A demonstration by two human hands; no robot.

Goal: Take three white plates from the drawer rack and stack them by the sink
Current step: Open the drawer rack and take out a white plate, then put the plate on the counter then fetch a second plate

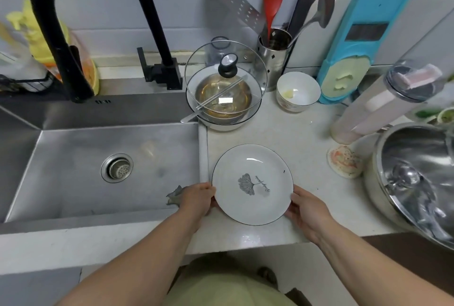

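White plate [253,184] with a grey leaf print sitting on the pale surface [302,133] just right of the steel sink [73,170], left hand [197,196] and right hand [308,210] each clamping their grip on its opposite rims, lidded pot [223,94] standing behind

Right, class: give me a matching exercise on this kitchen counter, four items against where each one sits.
Items:
1. white plate
2. red spatula
3. glass lid
4. small white bowl

Places:
A. in the steel utensil holder
B. beside the blue slicer
C. between the left hand and right hand
D. on the steel pot behind the plate

Pairs: 1-C, 2-A, 3-D, 4-B
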